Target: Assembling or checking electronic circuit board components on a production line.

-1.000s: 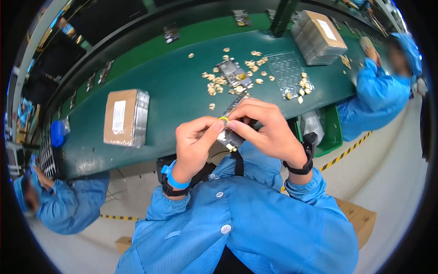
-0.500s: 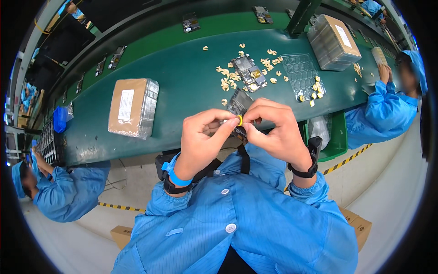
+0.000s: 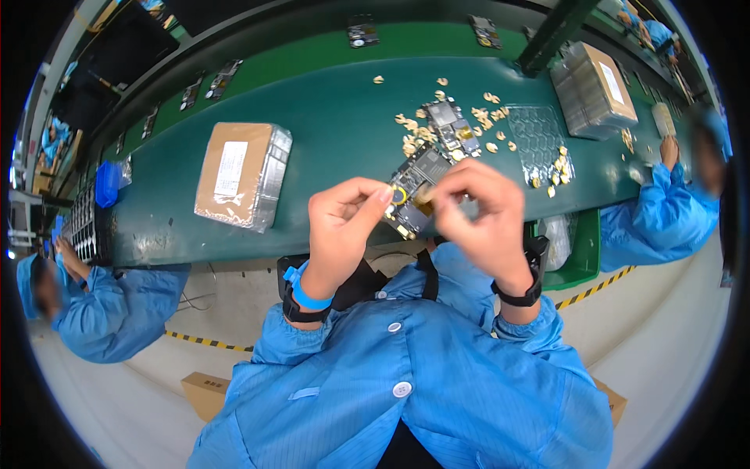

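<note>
- Now both hands hold one dark circuit board [image 3: 412, 191] up in front of the chest, above the near edge of the green belt [image 3: 328, 148].
- Left hand [image 3: 344, 223] pinches the board's left side, thumb and forefinger closed by a small yellow ring on it.
- Right hand [image 3: 480, 211] curls over the board's right end, fingers closed on it; blurred.
- Behind them on the belt lie another board [image 3: 449, 129], scattered tan bits [image 3: 410, 141] and a clear tray [image 3: 539, 141].
- Further left on the belt sits a wrapped brown box [image 3: 242, 172].
- At the right, a co-worker's hand [image 3: 670, 148] rests on the belt.
</note>
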The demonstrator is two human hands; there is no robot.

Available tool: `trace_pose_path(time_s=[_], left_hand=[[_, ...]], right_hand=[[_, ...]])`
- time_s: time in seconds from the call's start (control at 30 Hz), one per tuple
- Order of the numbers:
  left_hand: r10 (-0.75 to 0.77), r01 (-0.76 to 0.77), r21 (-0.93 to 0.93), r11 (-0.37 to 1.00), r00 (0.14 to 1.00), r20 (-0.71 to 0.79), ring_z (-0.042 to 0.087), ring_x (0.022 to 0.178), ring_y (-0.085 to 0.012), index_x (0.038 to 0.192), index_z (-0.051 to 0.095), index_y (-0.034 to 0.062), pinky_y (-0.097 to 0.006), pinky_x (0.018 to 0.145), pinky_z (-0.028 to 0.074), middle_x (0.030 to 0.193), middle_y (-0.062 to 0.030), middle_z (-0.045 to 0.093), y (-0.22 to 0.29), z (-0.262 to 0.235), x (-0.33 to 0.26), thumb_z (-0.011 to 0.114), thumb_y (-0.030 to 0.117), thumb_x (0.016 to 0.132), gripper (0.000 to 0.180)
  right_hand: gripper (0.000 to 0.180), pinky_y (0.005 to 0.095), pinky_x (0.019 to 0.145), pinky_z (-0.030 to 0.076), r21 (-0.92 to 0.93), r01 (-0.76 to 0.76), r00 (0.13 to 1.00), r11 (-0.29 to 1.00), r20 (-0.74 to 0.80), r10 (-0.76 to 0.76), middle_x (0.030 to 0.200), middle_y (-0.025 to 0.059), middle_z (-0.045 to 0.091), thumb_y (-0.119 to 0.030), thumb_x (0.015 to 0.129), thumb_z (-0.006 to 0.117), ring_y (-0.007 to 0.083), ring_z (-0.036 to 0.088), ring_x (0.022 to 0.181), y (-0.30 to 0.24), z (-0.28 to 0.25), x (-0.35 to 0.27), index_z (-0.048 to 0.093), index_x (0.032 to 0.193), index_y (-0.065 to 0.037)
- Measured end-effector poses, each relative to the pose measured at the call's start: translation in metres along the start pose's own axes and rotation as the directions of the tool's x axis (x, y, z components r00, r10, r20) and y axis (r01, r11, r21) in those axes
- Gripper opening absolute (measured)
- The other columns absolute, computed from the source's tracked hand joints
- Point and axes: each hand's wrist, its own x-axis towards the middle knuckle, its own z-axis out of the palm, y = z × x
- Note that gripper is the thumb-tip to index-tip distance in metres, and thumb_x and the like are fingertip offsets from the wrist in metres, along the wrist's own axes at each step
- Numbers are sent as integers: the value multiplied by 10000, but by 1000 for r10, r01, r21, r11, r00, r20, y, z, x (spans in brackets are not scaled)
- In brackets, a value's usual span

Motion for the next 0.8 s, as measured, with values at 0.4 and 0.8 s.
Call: trace_pose_path(time_s=[0.4, 0.8], left_hand=[[20, -17, 33, 999, 996, -86, 685, 848, -95, 1046, 735, -72, -256, 736, 559, 937, -69, 750, -4, -12, 12, 655, 107, 1049, 196], [10, -9, -8, 1000, 999, 32, 646, 864, -62, 1056, 735, -84, -211, 723, 503, 927, -48, 736, -1, -3, -1, 685, 58, 1025, 154]], right_hand=[[138, 343, 647, 503, -68, 42, 989, 997, 141, -32, 831, 87, 679, -86, 895, 782, 196, 646, 703, 15, 38, 25, 732, 985, 6], [153, 366, 699, 518, -201, 433, 898, 878, 177, -402, 903, 76, 727, -3, 816, 797, 263, 683, 797, 20, 11, 14, 753, 959, -34]])
